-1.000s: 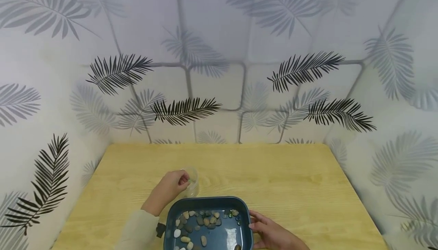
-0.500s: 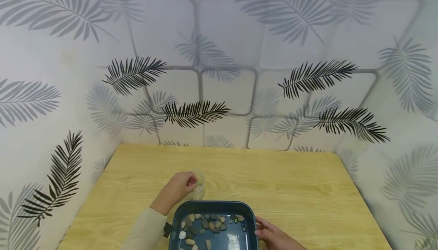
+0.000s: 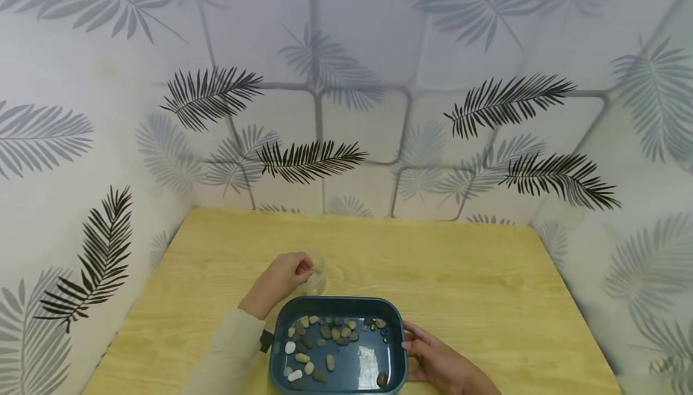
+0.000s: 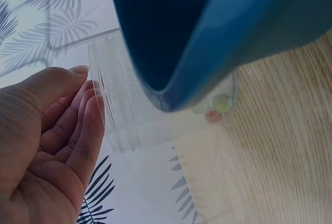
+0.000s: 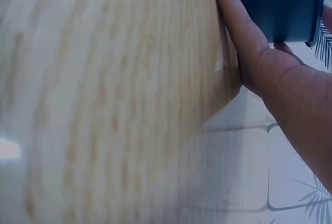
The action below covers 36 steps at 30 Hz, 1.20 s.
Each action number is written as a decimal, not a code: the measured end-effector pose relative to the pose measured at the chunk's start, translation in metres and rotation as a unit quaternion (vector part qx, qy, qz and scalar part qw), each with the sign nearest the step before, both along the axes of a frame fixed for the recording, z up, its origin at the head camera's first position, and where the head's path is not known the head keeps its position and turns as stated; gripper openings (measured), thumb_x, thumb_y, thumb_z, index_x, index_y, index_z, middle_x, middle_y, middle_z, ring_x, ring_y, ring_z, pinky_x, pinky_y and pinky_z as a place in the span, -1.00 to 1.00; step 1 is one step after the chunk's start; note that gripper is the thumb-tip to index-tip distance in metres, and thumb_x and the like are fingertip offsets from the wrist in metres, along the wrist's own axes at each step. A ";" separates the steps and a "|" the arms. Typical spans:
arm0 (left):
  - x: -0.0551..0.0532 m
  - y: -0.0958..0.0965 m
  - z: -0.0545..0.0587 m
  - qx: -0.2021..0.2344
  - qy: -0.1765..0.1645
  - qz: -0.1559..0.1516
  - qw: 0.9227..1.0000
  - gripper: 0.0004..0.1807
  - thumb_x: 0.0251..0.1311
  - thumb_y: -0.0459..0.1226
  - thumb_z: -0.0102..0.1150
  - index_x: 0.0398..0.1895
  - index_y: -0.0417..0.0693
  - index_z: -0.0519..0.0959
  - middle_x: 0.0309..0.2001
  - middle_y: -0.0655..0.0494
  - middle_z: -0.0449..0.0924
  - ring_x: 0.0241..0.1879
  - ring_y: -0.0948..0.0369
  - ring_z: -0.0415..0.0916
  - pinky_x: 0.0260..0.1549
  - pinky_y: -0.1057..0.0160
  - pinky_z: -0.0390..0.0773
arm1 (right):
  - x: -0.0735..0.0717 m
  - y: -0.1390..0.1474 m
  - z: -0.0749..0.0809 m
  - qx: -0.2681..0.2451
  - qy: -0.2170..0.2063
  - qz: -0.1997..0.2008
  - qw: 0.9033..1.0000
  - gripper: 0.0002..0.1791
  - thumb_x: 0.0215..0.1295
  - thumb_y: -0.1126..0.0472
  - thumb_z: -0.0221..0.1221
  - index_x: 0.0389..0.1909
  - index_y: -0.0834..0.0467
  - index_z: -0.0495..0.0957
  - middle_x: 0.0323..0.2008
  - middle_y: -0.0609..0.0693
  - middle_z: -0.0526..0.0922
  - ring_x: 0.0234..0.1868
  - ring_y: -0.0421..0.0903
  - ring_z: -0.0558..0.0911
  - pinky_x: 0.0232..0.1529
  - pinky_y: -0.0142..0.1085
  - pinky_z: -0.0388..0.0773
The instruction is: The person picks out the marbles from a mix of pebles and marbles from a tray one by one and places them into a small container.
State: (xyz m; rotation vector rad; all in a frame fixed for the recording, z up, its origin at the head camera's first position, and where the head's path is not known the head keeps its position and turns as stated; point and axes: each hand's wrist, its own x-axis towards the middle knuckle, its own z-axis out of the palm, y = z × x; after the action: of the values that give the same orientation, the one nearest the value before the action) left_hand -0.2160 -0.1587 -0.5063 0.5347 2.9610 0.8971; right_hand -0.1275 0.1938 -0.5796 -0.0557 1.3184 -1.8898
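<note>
A blue tray holds several pebbles and, in its far right corner, small green glass pieces. My left hand is at the mouth of a clear jar behind the tray. In the left wrist view, its thumb and curled fingers meet the jar's rim; I cannot tell whether something is between the fingertips. Several marbles, green and orange-red among them, lie in the bottom of the jar. My right hand rests with extended fingers against the tray's right outer wall.
The light wooden table carries the tray near its front edge. Leaf-patterned walls close in the back and both sides. A dark wrist strap piece on the left sleeve sits right beside the tray's left wall.
The head view has shifted, which brings more of the tray's near side into sight. Both hands keep their places, the left at the jar's mouth and the right against the tray.
</note>
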 end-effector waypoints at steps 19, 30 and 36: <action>0.021 0.024 0.022 0.013 0.013 -0.038 0.999 -0.94 0.19 -0.29 0.19 -0.29 -0.07 0.57 -0.43 0.26 0.48 -0.44 0.35 0.41 -0.42 0.37 0.50 | 0.001 0.000 0.000 0.018 0.043 0.001 0.999 -0.30 0.40 0.20 -0.08 0.44 0.17 -0.18 0.24 0.21 0.20 0.12 0.03 0.36 -0.04 0.13 0.44; 0.036 0.060 0.015 -0.001 0.006 -0.122 0.993 -0.91 0.21 -0.28 0.17 -0.25 -0.07 0.58 -0.39 0.24 0.54 -0.41 0.37 0.45 -0.42 0.41 0.50 | 0.003 0.002 0.000 0.012 0.037 -0.005 0.999 -0.30 0.40 0.20 -0.08 0.44 0.17 -0.18 0.28 0.24 0.15 0.14 0.04 0.35 -0.03 0.13 0.43; 0.040 0.072 0.011 0.001 -0.001 -0.144 0.990 -0.88 0.22 -0.25 0.17 -0.24 -0.09 0.59 -0.39 0.25 0.53 -0.42 0.39 0.43 -0.41 0.41 0.49 | 0.002 0.002 -0.002 0.001 0.042 0.001 0.999 -0.30 0.40 0.21 -0.07 0.44 0.17 -0.18 0.28 0.26 0.13 0.14 0.04 0.36 -0.03 0.12 0.44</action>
State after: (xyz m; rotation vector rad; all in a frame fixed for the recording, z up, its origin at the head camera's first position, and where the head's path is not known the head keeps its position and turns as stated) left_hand -0.1764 -0.0862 -0.4951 0.9289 2.7792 0.8667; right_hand -0.1254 0.1961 -0.5819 -0.1372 1.3747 -1.9025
